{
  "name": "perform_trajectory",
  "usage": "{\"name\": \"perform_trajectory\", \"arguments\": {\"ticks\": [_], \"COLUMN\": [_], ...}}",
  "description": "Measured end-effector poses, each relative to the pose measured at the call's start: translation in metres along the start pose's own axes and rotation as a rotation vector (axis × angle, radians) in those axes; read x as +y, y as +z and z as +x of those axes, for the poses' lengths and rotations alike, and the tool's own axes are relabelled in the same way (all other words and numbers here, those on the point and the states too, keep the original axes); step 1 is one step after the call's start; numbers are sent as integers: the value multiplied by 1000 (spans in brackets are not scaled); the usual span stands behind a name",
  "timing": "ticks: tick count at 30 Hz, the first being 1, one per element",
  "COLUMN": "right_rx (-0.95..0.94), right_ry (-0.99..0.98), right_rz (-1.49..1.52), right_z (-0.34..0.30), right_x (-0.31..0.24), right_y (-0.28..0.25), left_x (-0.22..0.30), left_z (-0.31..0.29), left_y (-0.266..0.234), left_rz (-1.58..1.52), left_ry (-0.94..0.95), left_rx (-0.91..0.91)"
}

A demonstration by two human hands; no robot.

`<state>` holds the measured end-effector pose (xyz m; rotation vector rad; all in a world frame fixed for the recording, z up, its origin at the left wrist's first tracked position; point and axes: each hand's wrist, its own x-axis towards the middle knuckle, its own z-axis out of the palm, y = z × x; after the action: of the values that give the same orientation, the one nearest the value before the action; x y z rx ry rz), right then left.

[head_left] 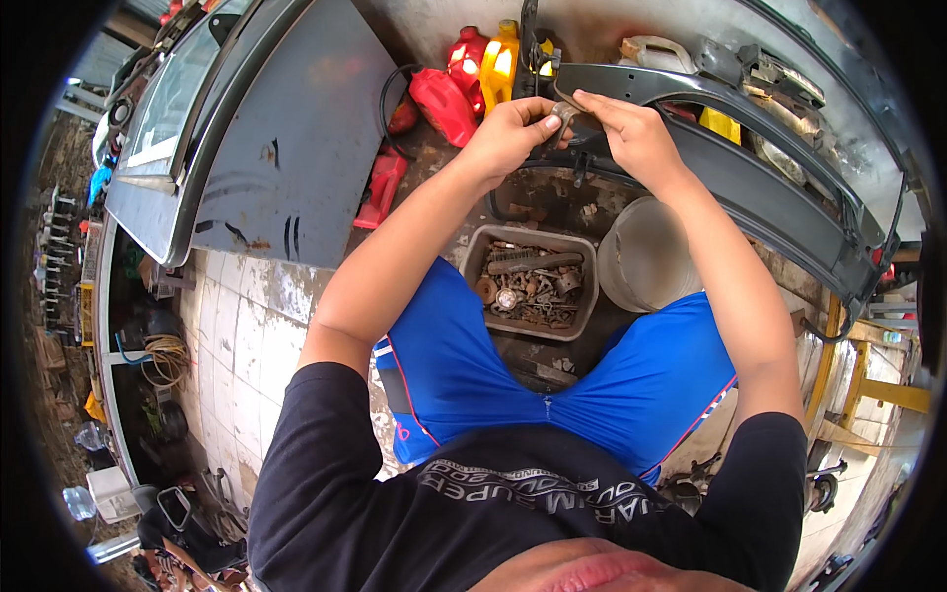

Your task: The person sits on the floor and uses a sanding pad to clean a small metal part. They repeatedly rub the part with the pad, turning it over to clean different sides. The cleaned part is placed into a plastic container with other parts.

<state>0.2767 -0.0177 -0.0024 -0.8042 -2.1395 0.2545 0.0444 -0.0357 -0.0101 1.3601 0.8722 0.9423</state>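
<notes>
Both my hands are raised in front of me, beyond my knees. My left hand (518, 136) is closed, its thumb and fingers gripping a small worn, brownish metal piece (564, 111). Close against the same piece is my right hand (631, 133), fingers pressed together and fairly straight at its upper end; the right thumb is hidden. The piece's exact kind is too small to tell. Below my hands, between my knees, a grey plastic bin (539, 333) holds rusty bolts, nuts and other metal parts (538, 281). A whitish round bucket (646, 257) stands against it on the right.
A grey vehicle door (286, 148) leans at the left. Red jerrycans (442, 104) and a yellow jug (499, 67) stand at the back. A dark grey car body panel (735, 163) spans the right. Coiled hose (166, 360) lies far left, a yellow frame (853, 390) far right.
</notes>
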Motion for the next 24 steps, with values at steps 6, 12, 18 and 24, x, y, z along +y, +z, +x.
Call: {"name": "perform_trajectory", "arguments": {"ticks": [6, 12, 18, 24], "right_rx": [44, 119, 166, 15], "right_ry": [-10, 200, -61, 348], "right_rz": [-7, -39, 23, -38], "right_z": [-2, -6, 2, -17], "right_x": [8, 13, -19, 41], "right_y": [-1, -13, -9, -3], "left_x": [-2, 0, -9, -1], "left_z": [1, 1, 5, 0], "left_y": [-4, -6, -5, 4], "left_rz": [-6, -6, 120, 29], "left_ry": [-22, 56, 56, 57], "left_rx": [14, 23, 11, 72]}}
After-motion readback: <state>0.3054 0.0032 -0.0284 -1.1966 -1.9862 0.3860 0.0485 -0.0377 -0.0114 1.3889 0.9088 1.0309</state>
